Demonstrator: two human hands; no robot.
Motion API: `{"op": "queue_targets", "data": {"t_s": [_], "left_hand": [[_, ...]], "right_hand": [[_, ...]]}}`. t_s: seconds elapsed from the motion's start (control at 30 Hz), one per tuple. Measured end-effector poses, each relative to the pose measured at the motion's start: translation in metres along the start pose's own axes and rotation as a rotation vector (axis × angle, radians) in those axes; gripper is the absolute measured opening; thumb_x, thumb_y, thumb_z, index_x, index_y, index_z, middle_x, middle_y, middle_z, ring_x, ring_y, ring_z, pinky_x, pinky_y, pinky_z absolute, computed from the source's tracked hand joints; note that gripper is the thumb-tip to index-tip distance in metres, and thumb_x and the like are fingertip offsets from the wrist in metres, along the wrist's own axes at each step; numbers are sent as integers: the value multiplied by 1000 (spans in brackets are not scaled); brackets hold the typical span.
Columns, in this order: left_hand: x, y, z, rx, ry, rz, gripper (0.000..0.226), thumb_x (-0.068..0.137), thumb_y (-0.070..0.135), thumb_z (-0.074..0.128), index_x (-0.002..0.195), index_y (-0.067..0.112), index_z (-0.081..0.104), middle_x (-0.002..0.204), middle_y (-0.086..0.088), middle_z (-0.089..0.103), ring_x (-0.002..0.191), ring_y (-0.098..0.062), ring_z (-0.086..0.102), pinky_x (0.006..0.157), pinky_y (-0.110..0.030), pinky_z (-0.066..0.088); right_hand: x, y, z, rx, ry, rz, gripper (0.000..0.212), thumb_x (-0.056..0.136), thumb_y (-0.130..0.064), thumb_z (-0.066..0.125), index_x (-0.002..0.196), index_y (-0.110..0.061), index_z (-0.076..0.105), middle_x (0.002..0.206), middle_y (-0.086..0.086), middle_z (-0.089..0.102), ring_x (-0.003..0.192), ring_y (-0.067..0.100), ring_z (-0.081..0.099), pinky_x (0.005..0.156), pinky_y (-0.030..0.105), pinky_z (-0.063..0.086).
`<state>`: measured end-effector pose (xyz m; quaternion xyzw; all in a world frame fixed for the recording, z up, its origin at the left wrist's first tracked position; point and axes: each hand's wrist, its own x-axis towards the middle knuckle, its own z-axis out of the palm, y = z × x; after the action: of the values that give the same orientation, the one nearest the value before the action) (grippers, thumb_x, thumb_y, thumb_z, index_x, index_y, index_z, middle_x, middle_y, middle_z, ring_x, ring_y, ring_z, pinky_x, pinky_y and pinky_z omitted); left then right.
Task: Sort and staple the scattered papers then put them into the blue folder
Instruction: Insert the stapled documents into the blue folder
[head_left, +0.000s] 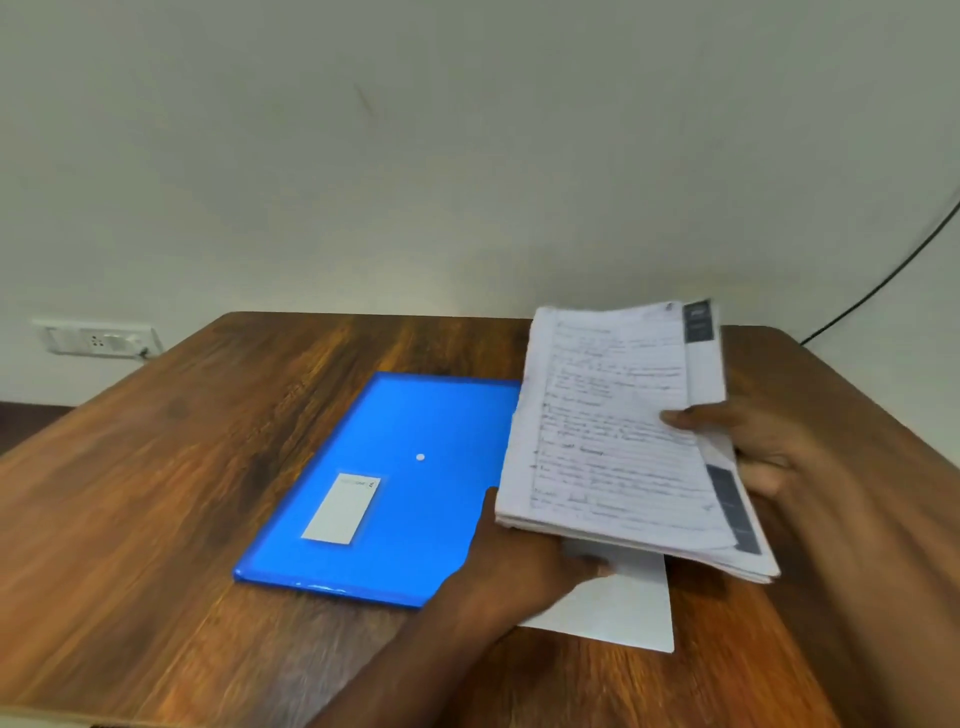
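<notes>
A blue plastic folder (384, 483) with a white label and a white snap button lies flat and closed at the middle of the wooden table. To its right I hold up a thick stack of handwritten papers (618, 431), tilted above the table. My right hand (748, 441) grips the stack's right edge, thumb on the top sheet. My left hand (519, 561) is under the stack's near left corner and partly hidden by it; its fingers reach onto a blank white sheet (618, 608) lying flat on the table. No stapler is in view.
The wooden table (156, 493) stands against a pale wall. A white wall socket (96, 340) sits at the far left, and a black cable (883, 280) runs down the wall at the right.
</notes>
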<state>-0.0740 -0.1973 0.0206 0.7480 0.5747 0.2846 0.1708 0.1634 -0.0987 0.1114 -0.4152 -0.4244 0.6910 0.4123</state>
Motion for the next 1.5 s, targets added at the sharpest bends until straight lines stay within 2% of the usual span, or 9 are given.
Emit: {"op": "queue_targets", "data": {"t_s": [0.17, 0.3, 0.4, 0.5, 0.67, 0.73, 0.83, 1.0, 1.5], "left_hand": [[-12, -10, -6, 100, -59, 104, 68, 97, 59, 62, 157, 40, 37, 166, 19, 31, 152, -10, 29, 115, -18, 23], [-14, -28, -10, 201, -36, 103, 62, 96, 60, 55, 152, 35, 46, 160, 12, 44, 145, -20, 41, 119, -35, 38], [-16, -34, -12, 174, 69, 13, 36, 91, 47, 67, 124, 33, 68, 132, 10, 63, 123, -16, 57, 99, -30, 47], [-21, -23, -20, 184, 229, -102, 23, 79, 29, 79, 97, 24, 65, 109, 6, 62, 106, -17, 57, 81, -28, 40], [-14, -10, -39, 270, 200, -327, 37, 88, 44, 72, 111, 25, 50, 112, 6, 52, 107, -17, 53, 79, -30, 42], [-7, -9, -44, 295, 187, -367, 28, 92, 43, 68, 105, 24, 52, 107, 6, 55, 102, -16, 56, 74, -28, 39], [1, -8, -48, 348, 186, -409, 30, 93, 39, 65, 78, 24, 43, 86, 8, 52, 80, -14, 49, 56, -26, 26], [12, 2, -52, 463, 160, -405, 36, 91, 27, 63, 67, 21, 37, 68, 7, 40, 59, -11, 34, 48, -26, 20], [14, 3, -66, 452, 355, -375, 37, 94, 16, 53, 62, 16, 36, 60, 0, 41, 56, -15, 37, 51, -32, 19]], "right_hand": [[30, 33, 8, -34, 27, 179, 60, 82, 19, 66, 139, 2, 57, 132, 29, 66, 121, 48, 63, 87, 61, 59], [38, 39, -5, -72, 60, 212, 62, 79, 22, 66, 138, 4, 58, 129, 30, 67, 121, 50, 63, 84, 63, 60], [38, 38, -11, -107, 84, 234, 55, 82, 18, 63, 135, 3, 59, 124, 29, 69, 115, 50, 66, 79, 61, 62], [34, 36, -22, -142, 109, 232, 64, 74, 19, 74, 134, 2, 60, 123, 30, 70, 114, 51, 67, 90, 64, 56], [24, 35, -35, -122, 73, 238, 88, 47, 15, 92, 129, 1, 63, 122, 31, 69, 99, 49, 73, 72, 60, 62], [21, 35, -34, -131, 67, 240, 75, 60, 19, 86, 129, 2, 63, 122, 31, 70, 95, 48, 74, 68, 59, 62], [19, 35, -30, -185, 122, 230, 48, 80, 19, 66, 126, 5, 63, 117, 31, 71, 92, 47, 75, 72, 62, 62], [19, 36, -26, -222, 150, 201, 50, 80, 20, 67, 127, 6, 64, 118, 30, 71, 109, 52, 69, 101, 71, 48], [31, 32, 13, -271, 153, 136, 38, 82, 19, 69, 118, 10, 67, 110, 27, 75, 99, 50, 73, 90, 65, 56]]}}
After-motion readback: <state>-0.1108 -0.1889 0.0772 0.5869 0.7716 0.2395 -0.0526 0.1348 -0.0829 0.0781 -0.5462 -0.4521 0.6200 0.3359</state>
